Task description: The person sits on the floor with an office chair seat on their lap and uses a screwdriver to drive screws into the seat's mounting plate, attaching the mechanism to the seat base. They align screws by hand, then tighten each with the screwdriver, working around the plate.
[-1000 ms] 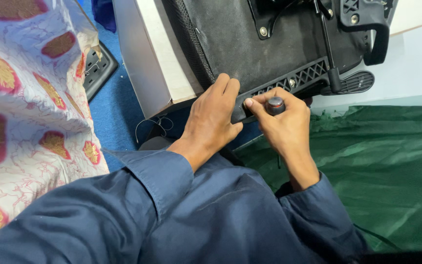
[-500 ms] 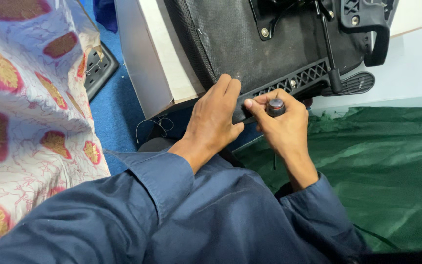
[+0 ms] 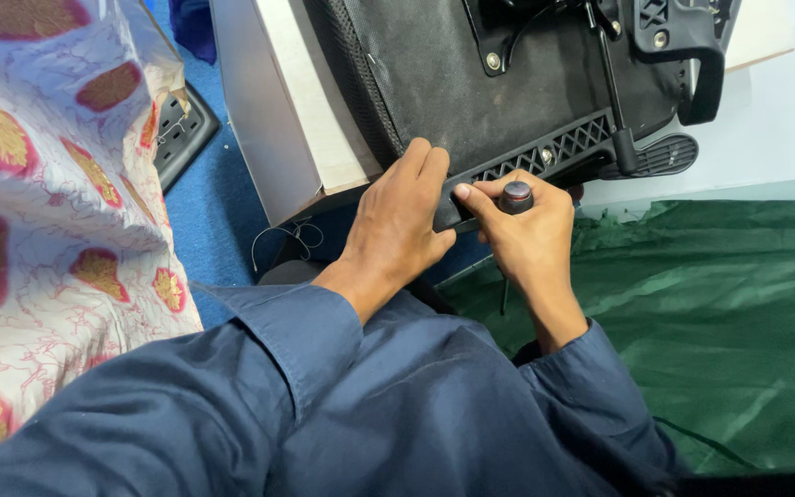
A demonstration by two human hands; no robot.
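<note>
Head view: my right hand [image 3: 522,230] is clenched around a screwdriver [image 3: 515,197], its dark handle end showing between thumb and fingers, the tip pressed at the black plastic bracket [image 3: 554,152] along the lower edge of the upturned chair seat [image 3: 471,92]. My left hand [image 3: 397,225] lies flat and open, steadying the seat just left of the bracket. Other screws above the bracket already sit in place; I judge this one is mid-way, not finished.
</note>
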